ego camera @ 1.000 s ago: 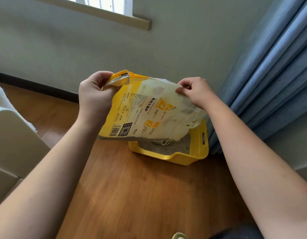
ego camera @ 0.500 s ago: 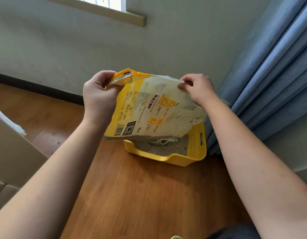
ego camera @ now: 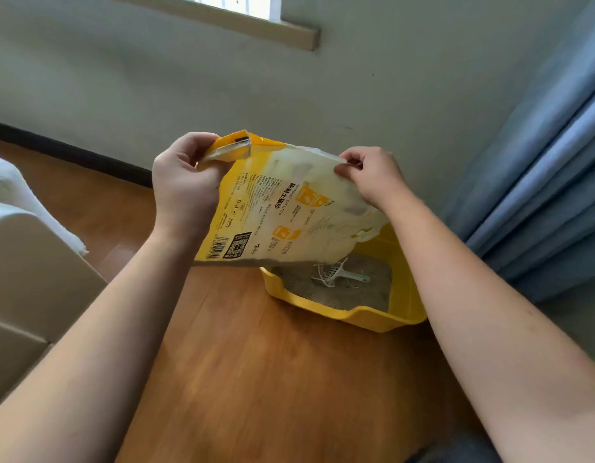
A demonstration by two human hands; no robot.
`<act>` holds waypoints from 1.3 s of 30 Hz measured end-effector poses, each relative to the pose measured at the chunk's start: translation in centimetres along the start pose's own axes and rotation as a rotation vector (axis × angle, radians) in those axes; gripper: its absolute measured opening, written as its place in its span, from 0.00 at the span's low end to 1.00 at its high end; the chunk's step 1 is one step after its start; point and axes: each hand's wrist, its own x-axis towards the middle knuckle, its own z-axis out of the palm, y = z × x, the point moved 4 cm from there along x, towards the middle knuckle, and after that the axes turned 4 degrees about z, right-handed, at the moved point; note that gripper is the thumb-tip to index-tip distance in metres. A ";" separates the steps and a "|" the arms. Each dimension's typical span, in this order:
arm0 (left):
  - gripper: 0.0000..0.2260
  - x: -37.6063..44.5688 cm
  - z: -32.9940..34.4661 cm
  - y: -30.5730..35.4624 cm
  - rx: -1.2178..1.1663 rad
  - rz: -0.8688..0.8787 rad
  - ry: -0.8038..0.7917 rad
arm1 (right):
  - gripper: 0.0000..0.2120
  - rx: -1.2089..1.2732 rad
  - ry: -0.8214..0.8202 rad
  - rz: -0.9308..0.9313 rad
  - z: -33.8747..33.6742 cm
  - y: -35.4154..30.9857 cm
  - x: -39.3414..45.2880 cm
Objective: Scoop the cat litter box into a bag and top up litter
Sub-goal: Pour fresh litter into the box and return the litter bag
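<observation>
Left hand (ego camera: 185, 188) grips the yellow corner of the litter bag (ego camera: 282, 208), fingers curled round it. The bag hangs in the air above the yellow litter box (ego camera: 366, 315) on the wooden floor (ego camera: 272, 379). A scoop (ego camera: 336, 275) lies on the litter inside. Right hand (ego camera: 372, 175) pinches the bag's other upper edge.

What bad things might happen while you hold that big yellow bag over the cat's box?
1. The litter bag hangs partly past the litter box's near-left rim, so litter might spill onto the wooden floor.
2. The scoop lies in the litter, so fresh litter could bury it.
3. The left hand and right hand grip only the bag's top edge, which might slip.
</observation>
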 end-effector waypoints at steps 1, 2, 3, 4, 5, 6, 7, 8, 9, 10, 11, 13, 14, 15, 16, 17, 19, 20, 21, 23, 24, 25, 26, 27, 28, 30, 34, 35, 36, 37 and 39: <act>0.05 0.1 -0.4 0.0 0.009 0.005 0.009 | 0.03 0.008 -0.004 -0.011 0.4 -0.4 0.1; 0.05 0.2 -0.9 0.1 0.014 0.009 0.016 | 0.03 0.016 -0.005 -0.021 0.7 -0.8 0.2; 0.04 0.3 -1.3 0.2 0.015 0.013 0.023 | 0.04 0.023 -0.005 -0.033 1.1 -1.1 0.3; 0.04 0.4 -1.8 0.3 0.015 0.016 0.027 | 0.04 0.025 -0.005 -0.044 1.4 -1.5 0.3; 0.04 0.4 -2.2 0.4 0.015 0.021 0.031 | 0.04 0.026 -0.008 -0.055 1.7 -1.9 0.4; 0.04 0.4 -2.6 0.5 0.019 0.027 0.034 | 0.04 0.028 -0.013 -0.064 2.0 -2.3 0.4; 0.05 0.5 -3.0 0.6 0.028 0.034 0.038 | 0.04 0.031 -0.018 -0.071 2.3 -2.7 0.4; 0.05 0.5 -3.3 0.7 0.038 0.040 0.041 | 0.05 0.034 -0.023 -0.077 2.6 -3.0 0.4; 0.06 0.5 -3.7 0.8 0.045 0.047 0.043 | 0.05 0.037 -0.027 -0.080 2.9 -3.2 0.3; 0.06 0.6 -3.9 0.9 0.049 0.053 0.046 | 0.05 0.044 -0.030 -0.081 3.2 -3.4 0.3; 0.07 0.6 -4.1 1.0 0.054 0.060 0.049 | 0.05 0.054 -0.032 -0.079 3.4 -3.6 0.4; 0.09 0.7 -4.6 1.1 0.071 0.079 0.052 | 0.05 0.075 -0.029 -0.079 3.8 -3.9 0.5; 0.10 0.7 -4.8 1.1 0.075 0.085 0.052 | 0.05 0.085 -0.027 -0.081 4.0 -4.1 0.5; 0.10 0.8 -4.9 1.2 0.075 0.088 0.053 | 0.04 0.092 -0.027 -0.084 4.1 -4.2 0.5; 0.10 0.8 -5.1 1.2 0.073 0.088 0.055 | 0.05 0.094 -0.028 -0.086 4.1 -4.4 0.5; 0.10 0.8 -5.2 1.1 0.071 0.089 0.055 | 0.05 0.094 -0.029 -0.087 4.2 -4.5 0.5; 0.10 0.8 -5.3 1.1 0.066 0.092 0.054 | 0.05 0.094 -0.028 -0.087 4.3 -4.6 0.5; 0.10 0.7 -5.3 1.2 0.064 0.094 0.054 | 0.05 0.095 -0.028 -0.086 4.3 -4.6 0.5; 0.11 0.7 -5.3 1.2 0.064 0.096 0.054 | 0.04 0.096 -0.029 -0.085 4.3 -4.5 0.4; 0.11 0.7 -5.2 1.1 0.064 0.102 0.053 | 0.04 0.091 -0.031 -0.085 4.1 -4.5 0.4; 0.11 0.7 -5.1 1.1 0.059 0.102 0.052 | 0.04 0.085 -0.030 -0.086 4.0 -4.5 0.4; 0.11 0.7 -5.1 1.1 0.053 0.098 0.051 | 0.04 0.079 -0.027 -0.087 3.8 -4.4 0.4; 0.11 0.7 -5.0 1.0 0.047 0.095 0.049 | 0.03 0.073 -0.024 -0.087 3.6 -4.4 0.4; 0.11 0.6 -4.9 0.9 0.043 0.093 0.047 | 0.03 0.066 -0.020 -0.087 3.4 -4.4 0.3; 0.11 0.6 -4.8 0.9 0.039 0.091 0.045 | 0.03 0.059 -0.018 -0.088 3.1 -4.3 0.2; 0.11 0.6 -4.6 0.7 0.025 0.076 0.046 | 0.03 0.050 -0.005 -0.090 2.5 -4.3 0.1; 0.12 0.6 -3.7 0.2 -0.021 0.050 0.037 | 0.03 0.011 0.032 -0.096 0.9 -4.0 -0.1; 0.12 0.6 -3.5 0.1 -0.034 0.047 0.036 | 0.04 0.005 0.040 -0.093 0.5 -3.9 -0.1; 0.12 0.6 -3.3 0.1 -0.048 0.045 0.035 | 0.04 0.001 0.046 -0.091 0.1 -3.7 -0.2; 0.12 0.5 -3.1 0.1 -0.062 0.042 0.032 | 0.04 -0.001 0.046 -0.090 -0.3 -3.6 -0.3; 0.12 0.4 -2.6 0.2 -0.096 0.032 0.022 | 0.04 -0.013 0.034 -0.098 -1.1 -3.3 -0.6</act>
